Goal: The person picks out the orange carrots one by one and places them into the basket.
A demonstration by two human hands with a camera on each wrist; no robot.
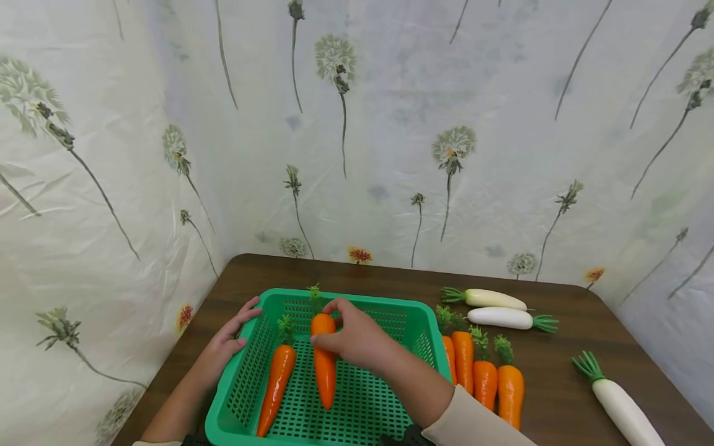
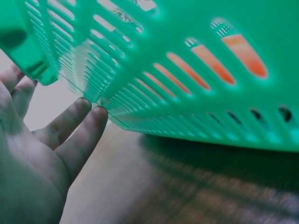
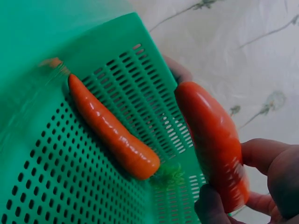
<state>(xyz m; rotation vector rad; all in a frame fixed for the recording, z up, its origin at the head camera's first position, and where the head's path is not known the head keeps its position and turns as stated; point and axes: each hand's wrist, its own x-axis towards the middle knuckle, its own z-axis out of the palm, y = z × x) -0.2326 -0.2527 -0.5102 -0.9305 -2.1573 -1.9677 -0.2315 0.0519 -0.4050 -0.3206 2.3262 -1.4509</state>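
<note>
A green plastic basket point(image 1: 357, 297) with slotted walls stands on the table. My right hand point(image 1: 357, 334) pinches an orange carrot point(image 1: 325, 381) near its leafy top, between thumb and fingers, over the basket. The right wrist view shows this carrot point(image 3: 212, 140) tilted, with the fingers at its thick end. A second carrot point(image 1: 277, 384) lies inside along the left wall, its green leaves toward the back. My left hand point(image 1: 223, 344) touches the basket's left rim; its fingers point(image 2: 81, 144) reach out fairly straight beside the outer wall in the left wrist view.
Right of the basket lie several carrots point(image 1: 510, 390) side by side, partly hidden by the right arm. Behind them are two white radishes point(image 1: 502, 317). Another white radish point(image 1: 625, 409) lies near the table's right edge. A floral curtain point(image 1: 390, 155) hangs behind the brown table point(image 1: 390, 280).
</note>
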